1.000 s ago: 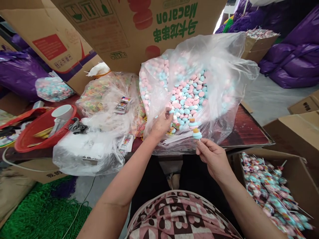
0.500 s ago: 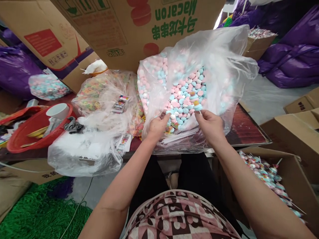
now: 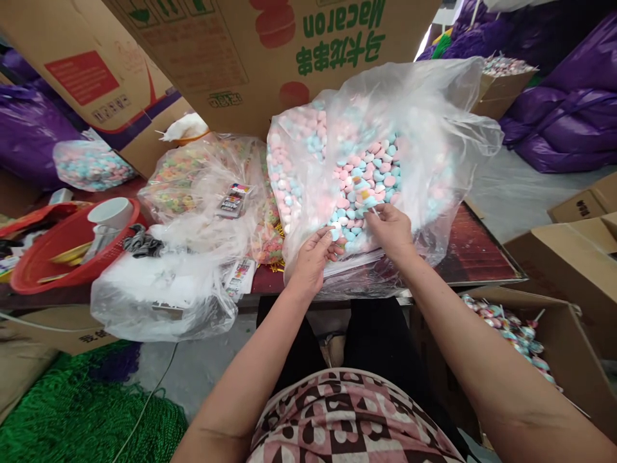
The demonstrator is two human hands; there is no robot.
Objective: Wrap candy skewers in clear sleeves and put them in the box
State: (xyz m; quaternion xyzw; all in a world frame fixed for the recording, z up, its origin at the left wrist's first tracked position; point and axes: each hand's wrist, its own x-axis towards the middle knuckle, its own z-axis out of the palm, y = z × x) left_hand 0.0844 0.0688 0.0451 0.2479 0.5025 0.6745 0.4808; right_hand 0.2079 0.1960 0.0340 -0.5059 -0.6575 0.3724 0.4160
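Observation:
In front of me lies a clear plastic bag (image 3: pixel 429 122) full of pink, white and pale blue button-shaped candies (image 3: pixel 380 161). My right hand (image 3: pixel 393 233) pinches a thin stick with several candies threaded on it, a candy skewer (image 3: pixel 364 195) with orange and blue pieces, slightly blurred. Just left of it, my left hand (image 3: pixel 312 258) holds a pale blue candy (image 3: pixel 336 231) between thumb and fingertips. Both hands are over the near side of the bag's opening. White sticks (image 3: pixel 354 263) lie beneath them near the table edge, partly covered.
A bag of ring-shaped gummies (image 3: pixel 178 177) lies to the left, beside a red basket (image 3: pixel 72 280) holding a white cup (image 3: pixel 110 213). Behind stands a large cardboard box (image 3: pixel 231 71). An open carton (image 3: pixel 573 360) with wrapped candy skewers sits low on the right.
My right hand has moved left with the candy skewer. My left hand has lifted slightly right and now shows a pale blue candy at its fingertips.

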